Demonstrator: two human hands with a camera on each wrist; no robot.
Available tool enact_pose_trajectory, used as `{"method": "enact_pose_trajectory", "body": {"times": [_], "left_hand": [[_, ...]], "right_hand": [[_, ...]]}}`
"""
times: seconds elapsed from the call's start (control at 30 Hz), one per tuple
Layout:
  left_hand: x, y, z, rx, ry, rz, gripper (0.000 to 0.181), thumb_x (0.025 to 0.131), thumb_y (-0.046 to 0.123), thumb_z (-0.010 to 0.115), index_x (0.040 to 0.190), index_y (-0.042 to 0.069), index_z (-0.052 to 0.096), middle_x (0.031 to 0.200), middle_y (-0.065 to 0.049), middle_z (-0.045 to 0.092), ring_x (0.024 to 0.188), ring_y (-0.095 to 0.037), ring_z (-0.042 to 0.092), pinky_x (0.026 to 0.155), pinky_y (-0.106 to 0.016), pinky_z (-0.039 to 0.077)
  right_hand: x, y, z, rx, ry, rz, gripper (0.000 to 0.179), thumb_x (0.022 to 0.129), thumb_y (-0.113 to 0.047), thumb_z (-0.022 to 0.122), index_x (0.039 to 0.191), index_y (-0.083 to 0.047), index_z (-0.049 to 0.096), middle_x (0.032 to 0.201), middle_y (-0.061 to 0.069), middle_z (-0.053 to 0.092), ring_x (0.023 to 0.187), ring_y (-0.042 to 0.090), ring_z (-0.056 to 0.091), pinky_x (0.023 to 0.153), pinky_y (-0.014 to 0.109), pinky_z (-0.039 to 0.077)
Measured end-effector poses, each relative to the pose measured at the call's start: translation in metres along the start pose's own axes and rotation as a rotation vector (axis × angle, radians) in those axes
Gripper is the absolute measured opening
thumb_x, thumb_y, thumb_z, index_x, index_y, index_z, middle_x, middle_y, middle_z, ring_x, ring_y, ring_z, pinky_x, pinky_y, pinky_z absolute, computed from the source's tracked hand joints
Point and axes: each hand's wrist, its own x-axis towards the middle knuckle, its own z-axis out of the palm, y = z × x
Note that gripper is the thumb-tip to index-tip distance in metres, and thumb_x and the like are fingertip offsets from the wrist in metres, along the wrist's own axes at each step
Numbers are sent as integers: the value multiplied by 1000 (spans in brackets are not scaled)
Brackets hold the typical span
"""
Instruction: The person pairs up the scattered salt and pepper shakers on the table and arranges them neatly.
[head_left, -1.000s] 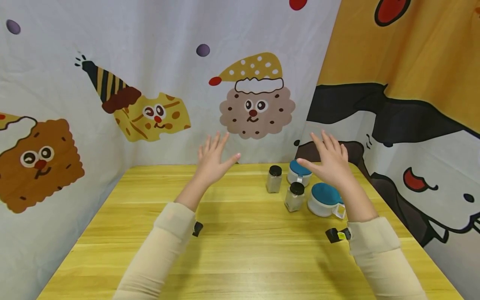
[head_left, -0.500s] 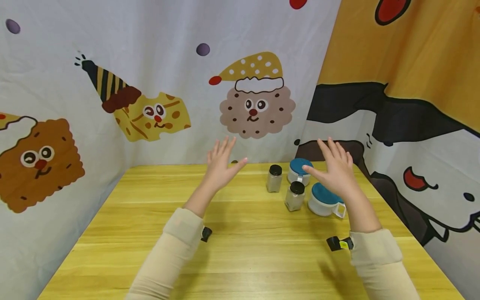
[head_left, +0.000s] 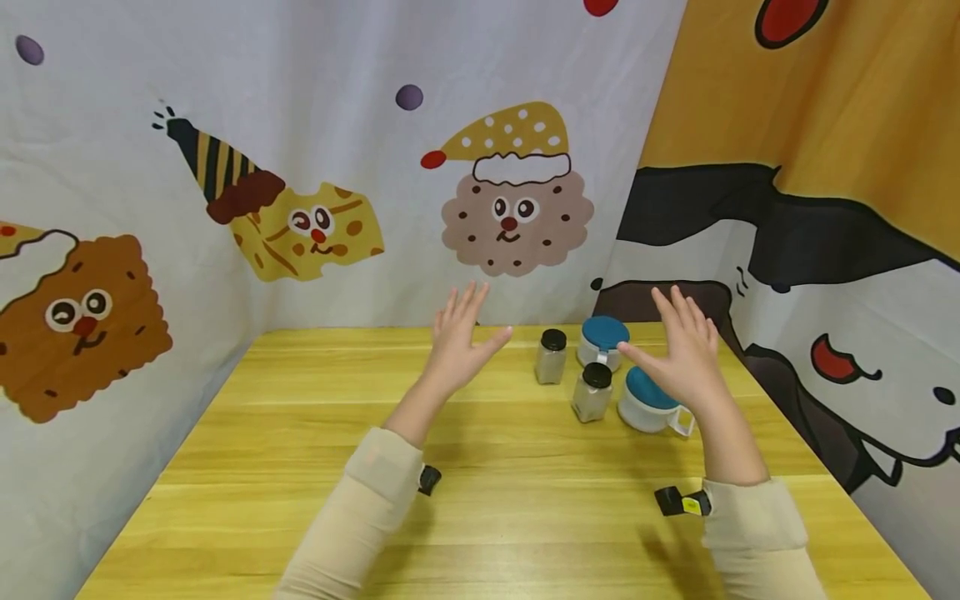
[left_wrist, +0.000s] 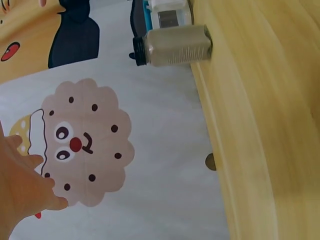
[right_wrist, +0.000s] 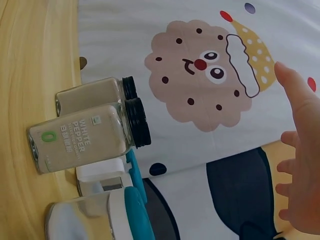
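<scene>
Both hands raised above the desk (head_left: pixel 480 467), fingers straight and spread, holding nothing. Left hand (head_left: pixel 462 340) near the far jar (head_left: pixel 551 357). Right hand (head_left: pixel 686 354) over the blue-lidded containers (head_left: pixel 651 398), touching none.

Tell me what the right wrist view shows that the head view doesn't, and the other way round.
Only the right wrist view shows the WHITE PEPPER label on the nearer spice jar.

Only the head view shows the left hand raised open over the yellow table, and both cream sleeves.

Both show the right hand open and holding nothing, the farther spice jar, the two white containers with blue lids, and the cookie cartoon backdrop.
</scene>
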Motion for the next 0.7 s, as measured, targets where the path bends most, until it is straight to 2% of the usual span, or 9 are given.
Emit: {"method": "enact_pose_trajectory", "body": {"times": [0.23, 0.7], "left_hand": [[-4, 5, 10, -57, 8, 3, 78, 92, 50, 58, 154, 25, 19, 158, 1, 9, 144, -23, -4, 110, -53, -7], [-12, 7, 31, -129, -2, 13, 81, 90, 59, 54, 154, 24, 18, 158, 2, 11, 144, -28, 1, 110, -55, -2]], "right_hand": [[-9, 7, 1, 37, 17, 14, 94, 86, -52, 66, 155, -15, 14, 159, 14, 2, 143, 37, -4, 107, 61, -9], [-23, 19, 6, 120, 44, 21, 94, 87, -43, 68, 155, -15, 11, 159, 14, 1, 143, 37, -3, 106, 63, -8]]}}
